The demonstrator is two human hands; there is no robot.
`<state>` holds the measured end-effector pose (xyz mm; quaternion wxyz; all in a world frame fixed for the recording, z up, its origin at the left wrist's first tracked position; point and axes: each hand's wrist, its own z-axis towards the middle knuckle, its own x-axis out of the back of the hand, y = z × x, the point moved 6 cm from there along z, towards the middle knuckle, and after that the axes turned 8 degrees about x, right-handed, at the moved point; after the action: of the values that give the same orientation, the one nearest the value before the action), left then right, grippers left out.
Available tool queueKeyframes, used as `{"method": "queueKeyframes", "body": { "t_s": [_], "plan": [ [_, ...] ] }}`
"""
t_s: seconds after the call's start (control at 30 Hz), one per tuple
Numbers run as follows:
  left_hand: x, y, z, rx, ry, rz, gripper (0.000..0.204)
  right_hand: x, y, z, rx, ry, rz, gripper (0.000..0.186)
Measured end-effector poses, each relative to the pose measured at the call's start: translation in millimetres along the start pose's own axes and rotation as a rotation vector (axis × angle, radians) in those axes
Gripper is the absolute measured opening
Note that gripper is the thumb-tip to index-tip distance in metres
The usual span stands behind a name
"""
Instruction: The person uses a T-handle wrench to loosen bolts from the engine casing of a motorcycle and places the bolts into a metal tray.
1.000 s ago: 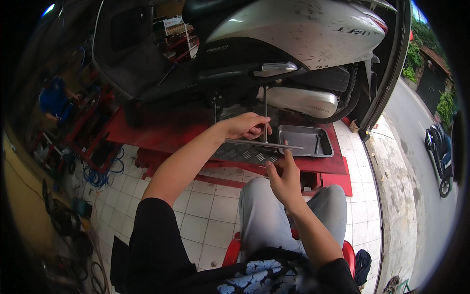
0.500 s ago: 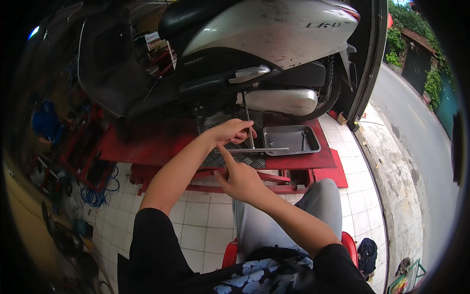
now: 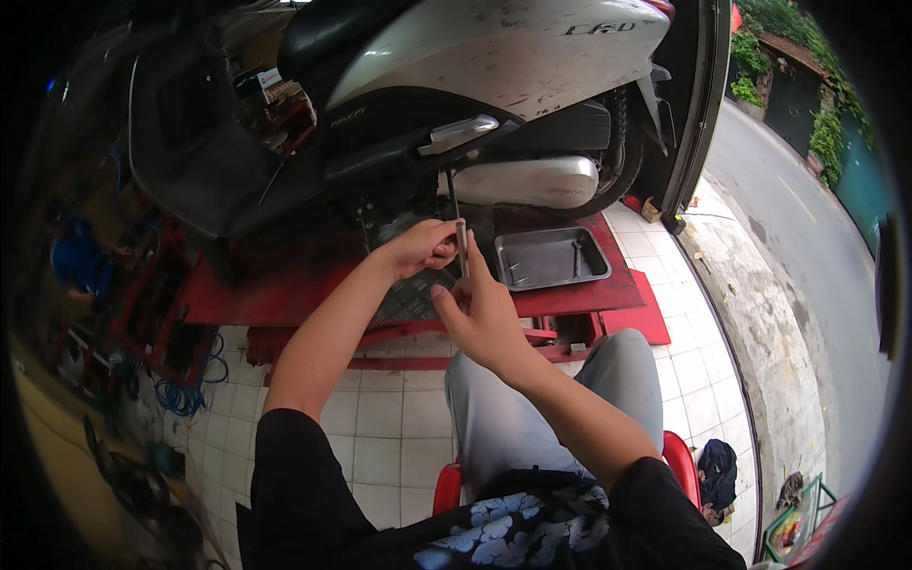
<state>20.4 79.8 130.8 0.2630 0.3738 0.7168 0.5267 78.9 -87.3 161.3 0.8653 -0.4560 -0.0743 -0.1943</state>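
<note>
A T-handle wrench (image 3: 463, 249) reaches from the lower side of a silver and black scooter (image 3: 503, 57) toward me, its crossbar now seen nearly end-on. My left hand (image 3: 425, 249) is closed, its fingers curled about the wrench's shaft just below the scooter body. Beside the crossbar, my right hand (image 3: 487, 318) has its index finger stretched along the bar and its thumb held apart. The far end of the shaft, where it meets the scooter, is too small to make out.
A metal tray (image 3: 600, 274) with a few small bolts and a longer dark piece lies right of my hands on the red lift platform (image 3: 228, 290). Blue hose (image 3: 180, 394) coils on the tiled floor. At far left sits a person in blue (image 3: 81, 256). A street runs along the right.
The wrench's crossbar has turned from lying sideways to pointing toward me. My right hand has moved up and right with it, while my left stays at the shaft. The view has shifted slightly.
</note>
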Motion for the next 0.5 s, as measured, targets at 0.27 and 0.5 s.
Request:
{"method": "queueKeyframes", "body": {
  "t_s": [0.27,0.5],
  "plan": [
    [8.9,8.3,-5.1,-0.009,0.003,-0.061,0.045,-51.8,30.1,-42.9,-0.05,-0.307,-0.145,0.083],
    [16.1,-15.1,0.4,0.034,0.009,-0.097,0.045,11.3,18.2,-23.8,-0.071,0.066,-0.066,0.084]
  ]
}}
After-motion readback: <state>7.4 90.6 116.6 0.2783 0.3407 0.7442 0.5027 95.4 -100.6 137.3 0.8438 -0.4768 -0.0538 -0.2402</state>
